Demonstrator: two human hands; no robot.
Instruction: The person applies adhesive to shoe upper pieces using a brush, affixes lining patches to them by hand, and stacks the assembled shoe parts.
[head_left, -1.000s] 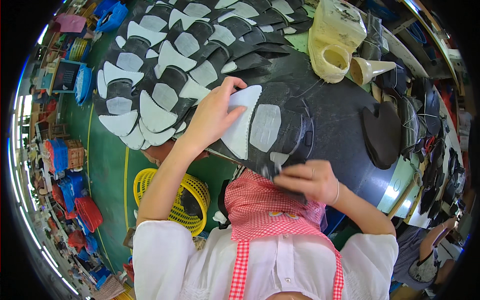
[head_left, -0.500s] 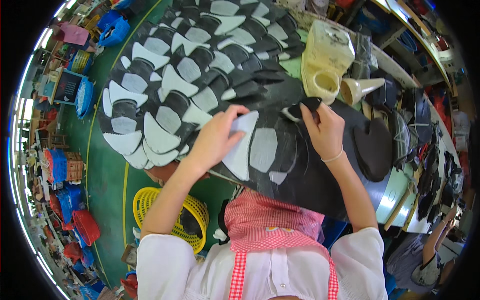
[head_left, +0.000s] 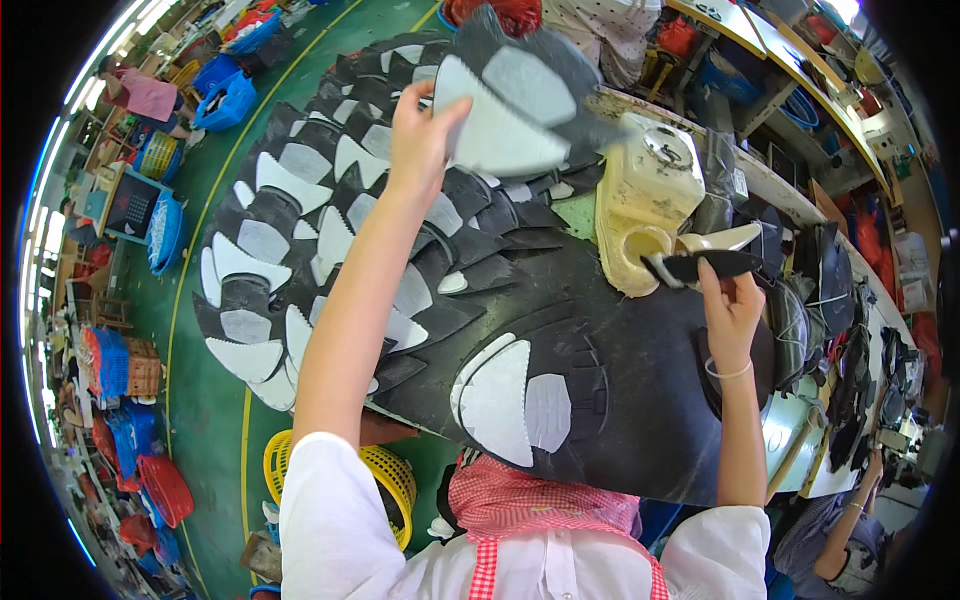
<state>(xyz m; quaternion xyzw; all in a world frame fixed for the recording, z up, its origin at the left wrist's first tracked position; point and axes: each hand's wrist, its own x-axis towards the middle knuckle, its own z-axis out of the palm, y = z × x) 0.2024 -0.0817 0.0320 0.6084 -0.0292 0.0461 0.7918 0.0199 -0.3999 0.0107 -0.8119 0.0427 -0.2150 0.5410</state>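
Observation:
My left hand (head_left: 428,140) is raised over the far side of the table, pinching a black and white shoe-upper piece (head_left: 530,90) that is slightly blurred. Between the fingers of my right hand (head_left: 735,310) is a black-handled brush (head_left: 715,266); its pale tip is at the open mouth of a yellowish glue pot (head_left: 665,175). Another shoe-upper piece (head_left: 550,412), with white panels, lies flat on the black work surface (head_left: 645,410) near me. Overlapping black and white pieces form a large pile (head_left: 335,165) at the left.
A cream funnel-shaped piece (head_left: 735,238) sits behind the brush. Dark parts and wooden-handled tools (head_left: 795,445) line the right side. A yellow basket (head_left: 395,485) stands below the table's left edge. A co-worker (head_left: 835,540) is at the lower right.
My left hand has moved from the near piece up to the far side and lifts a shoe-upper piece. My right hand has carried the brush rightward to the glue pot's mouth.

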